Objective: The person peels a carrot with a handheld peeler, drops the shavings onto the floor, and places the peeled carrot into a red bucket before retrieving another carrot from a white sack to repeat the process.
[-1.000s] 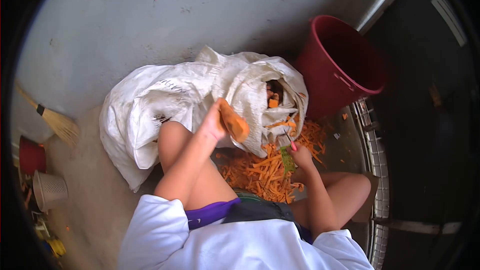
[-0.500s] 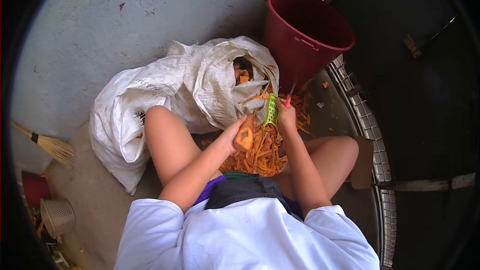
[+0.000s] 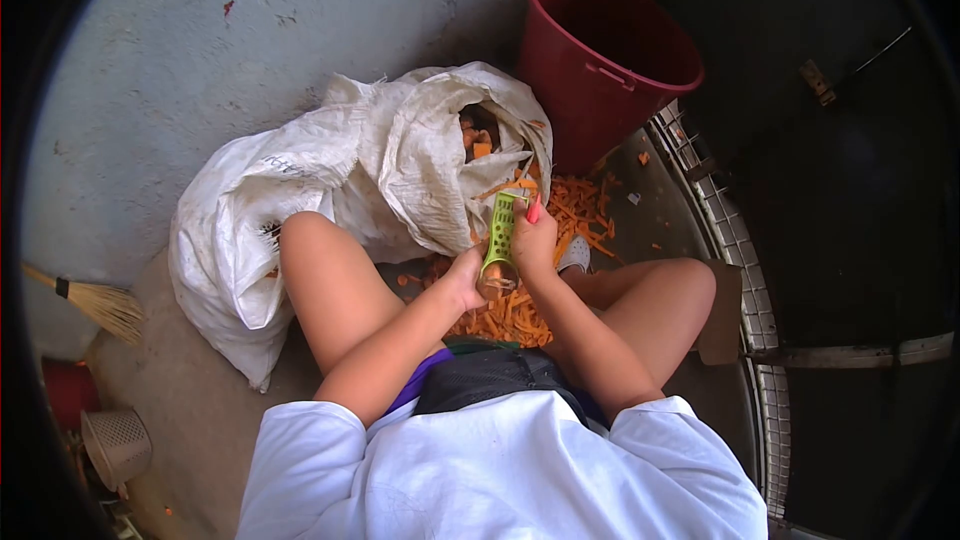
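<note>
My left hand (image 3: pixel 463 278) is closed around a thick orange root vegetable (image 3: pixel 493 286), partly hidden behind the tool and fingers. A lime-green peeler (image 3: pixel 503 223) with a perforated handle is gripped in my right hand (image 3: pixel 535 240), its blade end over the vegetable. That same hand also keeps a red-handled knife (image 3: pixel 535 208); its blade is hard to make out now. Below both hands, orange peelings (image 3: pixel 515 320) lie heaped on the floor between my legs.
White woven sacks (image 3: pixel 400 155) lean by the wall, one holding orange pieces (image 3: pixel 482 148). Behind stands a dark red tub (image 3: pixel 570 90). At left are a straw broom (image 3: pixel 105 307) and a perforated beige basket (image 3: pixel 115 440). A metal grid (image 3: pixel 735 230) runs along the right.
My right hand has brought the peeler left and down onto the vegetable. The knife's blade, visible before, no longer shows clearly. The whole view has shifted slightly.
</note>
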`<state>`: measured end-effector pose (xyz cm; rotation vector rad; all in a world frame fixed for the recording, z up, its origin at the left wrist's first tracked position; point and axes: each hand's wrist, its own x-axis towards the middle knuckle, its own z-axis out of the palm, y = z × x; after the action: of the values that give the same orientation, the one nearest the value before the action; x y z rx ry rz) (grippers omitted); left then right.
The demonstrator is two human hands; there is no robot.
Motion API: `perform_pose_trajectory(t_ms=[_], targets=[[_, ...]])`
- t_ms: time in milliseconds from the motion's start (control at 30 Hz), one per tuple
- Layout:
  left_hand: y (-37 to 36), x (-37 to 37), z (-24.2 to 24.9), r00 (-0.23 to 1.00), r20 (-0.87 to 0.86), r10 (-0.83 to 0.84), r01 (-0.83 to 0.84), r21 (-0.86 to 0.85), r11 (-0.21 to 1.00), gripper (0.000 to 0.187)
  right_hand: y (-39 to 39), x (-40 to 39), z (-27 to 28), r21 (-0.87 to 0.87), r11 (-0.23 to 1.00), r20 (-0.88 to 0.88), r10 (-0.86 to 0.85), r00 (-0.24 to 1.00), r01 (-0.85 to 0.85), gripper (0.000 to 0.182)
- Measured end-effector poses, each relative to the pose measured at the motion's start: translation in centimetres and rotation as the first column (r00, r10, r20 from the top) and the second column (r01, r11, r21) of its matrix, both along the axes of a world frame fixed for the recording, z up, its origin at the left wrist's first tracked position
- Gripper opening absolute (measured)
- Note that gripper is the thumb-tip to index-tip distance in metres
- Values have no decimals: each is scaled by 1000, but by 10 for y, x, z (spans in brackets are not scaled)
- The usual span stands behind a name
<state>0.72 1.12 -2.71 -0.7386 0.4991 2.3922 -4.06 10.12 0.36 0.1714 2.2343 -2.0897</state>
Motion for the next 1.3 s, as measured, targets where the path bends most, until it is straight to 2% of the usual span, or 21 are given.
perform_pose_trajectory(t_ms=[100, 200, 300, 333, 367, 400, 433, 467, 533, 600, 667, 700, 800, 933, 1033, 1133, 1233, 1300], targets=[[-1, 1, -1, 1000, -3, 21, -21, 28, 999, 27, -5, 2, -3, 62, 998, -130, -23, 991, 32, 23], [2, 2, 7, 998, -54, -43, 40, -60, 997, 29, -1, 3, 7, 374, 924, -136, -30, 990, 79, 25], [-4, 8, 12, 928, -201, -315, 300, -98, 949, 33, 24, -38, -18, 421, 833, -316, -236, 919, 359, 26], [-5, 8, 16, 914, -213, -344, 322, -129, 938, 35, 41, -52, -15, 401, 836, -240, -299, 924, 374, 27], [-6, 7, 21, 900, -224, -373, 344, -160, 925, 36, 56, -68, -27, 373, 800, -290, -381, 878, 470, 27], [-7, 8, 26, 886, -233, -401, 363, -191, 912, 38, 68, -78, -29, 452, 693, -368, -428, 825, 561, 27], [-8, 7, 31, 874, -242, -422, 362, -258, 896, 41, 77, -88, -27, 385, 714, -325, -489, 810, 585, 26], [-10, 5, 31, 896, -229, -381, 329, -235, 915, 41, 86, -90, -27, 224, 786, -203, -541, 816, 576, 25], [-11, -1, 27, 934, -201, -295, 259, -187, 948, 41, 77, -86, -15, 55, 866, -206, -477, 854, 497, 24], [-14, -5, 12, 949, -184, -254, 220, -190, 957, 40, 55, -70, -11, 139, 925, -239, -315, 918, 354, 22], [-15, -9, 10, 964, -180, -198, 171, -158, 973, 41, 16, -33, 19, 25, 978, -158, -199, 967, 205, 22], [-10, -9, 26, 972, -171, -160, 133, -164, 978, 37, 5, -23, 12, 27, 989, -167, -142, 976, 148, 23], [-11, -9, 6, 988, -136, -69, 65, -30, 997, 30, -10, -7, 0, 83, 996, -224, -22, 974, 42, 24], [-12, -6, -2, 989, -126, -78, 75, -32, 997, 28, -11, -2, 9, 172, 983, -238, -24, 971, 66, 21], [-10, -6, -4, 992, -112, -55, 57, 8, 998, 29, -10, -1, 9, 170, 984, -218, -12, 976, 50, 19], [-13, -6, -2, 977, -174, -119, 118, -17, 993, 30, -9, 0, 5, 204, 977, -240, -8, 971, 59, 16], [-10, -5, 0, 981, -148, -122, 106, -113, 988, 30, -7, 2, 8, 310, 947, -258, -3, 966, 86, 12], [-13, -8, 2, 951, -185, -247, 196, -255, 947, 32, -3, -7, 0, 381, 907, -324, -49, 945, 178, 12]])
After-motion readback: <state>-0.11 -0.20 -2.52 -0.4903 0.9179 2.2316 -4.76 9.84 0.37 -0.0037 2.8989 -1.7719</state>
